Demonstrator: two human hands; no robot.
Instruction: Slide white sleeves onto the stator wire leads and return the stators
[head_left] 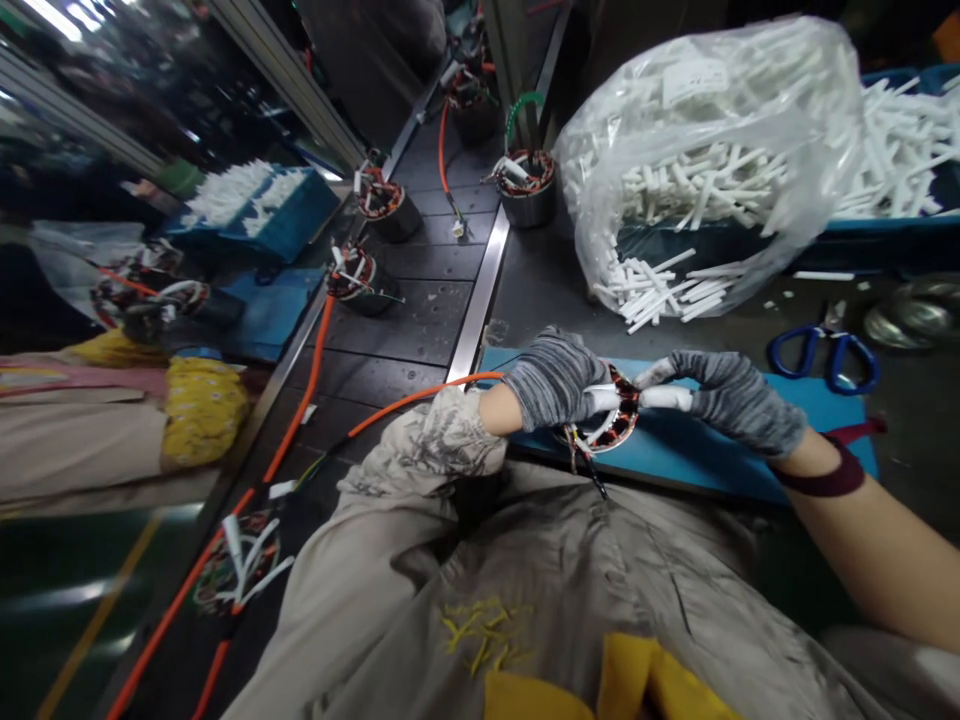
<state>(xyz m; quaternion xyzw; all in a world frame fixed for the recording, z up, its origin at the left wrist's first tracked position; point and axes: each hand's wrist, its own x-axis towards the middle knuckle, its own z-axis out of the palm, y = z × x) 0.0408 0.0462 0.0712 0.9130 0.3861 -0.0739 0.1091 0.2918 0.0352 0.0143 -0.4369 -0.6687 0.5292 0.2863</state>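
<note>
Head camera: the person's left hand (pixel 555 380), in a striped gray glove, grasps the side of a wire ring (pixel 624 415), which is held over the near part of a blue mat (pixel 697 450). The right hand (pixel 739 395), gloved alike, pinches a white tube (pixel 666 398) at the ring's right side. An orange cable (pixel 412 400) runs from the left wrist across the dark conveyor (pixel 435 300). Blue-handled scissors (pixel 823 355) lie beyond the right hand, partly over the mat's far edge. Farther up, a clear plastic bag (pixel 832 100) holds many white tubes. More wire rings in dark cylinders (pixel 529 205) stand along the conveyor. At left shows a co-worker's yellow sleeve (pixel 201 410).
</note>
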